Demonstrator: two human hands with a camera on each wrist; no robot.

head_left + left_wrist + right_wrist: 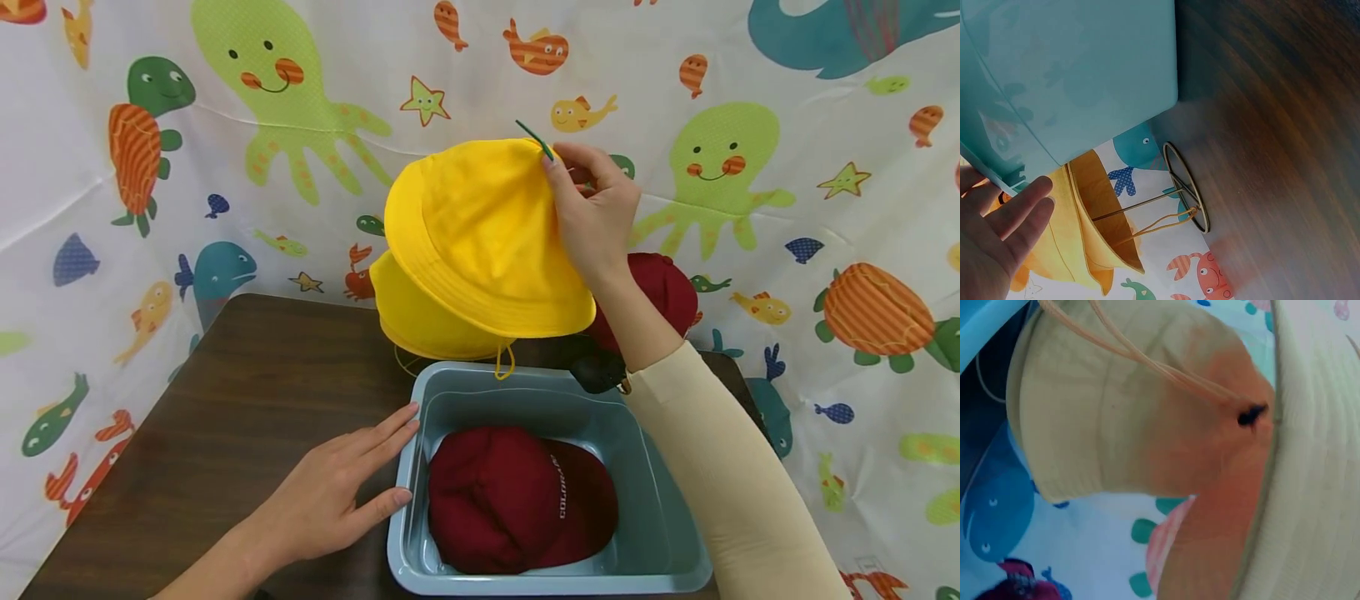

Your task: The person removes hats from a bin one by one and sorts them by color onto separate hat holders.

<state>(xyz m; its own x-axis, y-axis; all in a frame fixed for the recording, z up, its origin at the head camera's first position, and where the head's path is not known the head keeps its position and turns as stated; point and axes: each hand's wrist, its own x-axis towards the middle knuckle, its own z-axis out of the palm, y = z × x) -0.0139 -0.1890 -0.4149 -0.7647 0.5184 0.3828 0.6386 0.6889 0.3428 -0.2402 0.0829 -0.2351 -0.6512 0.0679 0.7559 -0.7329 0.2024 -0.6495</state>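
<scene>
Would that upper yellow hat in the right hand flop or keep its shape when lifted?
The upper yellow hat is probably light, since the right hand pinches it only near the green stem on top. Its cloth crown is likely soft and may fold, as faint creases show there. The brim seems a little stiffer, showing a smooth curve.

White cloth backdrop (pixel 487 108), faint creases, printed with green octopuses (pixel 258 62), turtles (pixel 873 312), fish (pixel 536 52), starfish (pixel 425 102). Dark brown wood-grain tabletop (pixel 292 375) in front. Light fairly even, backdrop palest at far left.
</scene>
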